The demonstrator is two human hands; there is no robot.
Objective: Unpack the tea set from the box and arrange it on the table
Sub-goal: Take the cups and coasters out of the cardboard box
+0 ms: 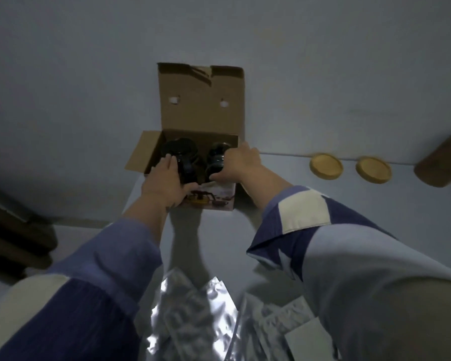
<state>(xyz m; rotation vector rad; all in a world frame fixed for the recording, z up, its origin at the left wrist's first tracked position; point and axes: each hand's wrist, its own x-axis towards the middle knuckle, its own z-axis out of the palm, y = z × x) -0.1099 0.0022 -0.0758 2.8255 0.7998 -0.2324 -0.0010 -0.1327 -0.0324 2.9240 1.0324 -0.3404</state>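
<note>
While both hands reach into it, the open cardboard box [201,110] stands on the white table [323,74], its lid flap upright at the far side and a side flap folded out to the left. Inside lie dark glass tea pieces: a dark teapot [180,155] on the left and a dark glass jar [216,158] on the right. The left hand [164,181] lies with straight, closed-up fingers against the teapot's side, thumb spread toward the box's near wall. The right hand [241,162] curls over the jar, thumb low at its near side, fingers over the top and box rim; whether they actually grip it is hard to tell in the dim light. The printed front of the box is partly hidden by the left wrist. Two round wooden coasters [326,166] lie well right of the box, then a wooden canister [440,162], cut off by the frame edge. Crinkled silvery plastic wrapping [193,316] lies near the person, between the blue sleeves [297,222].
</note>
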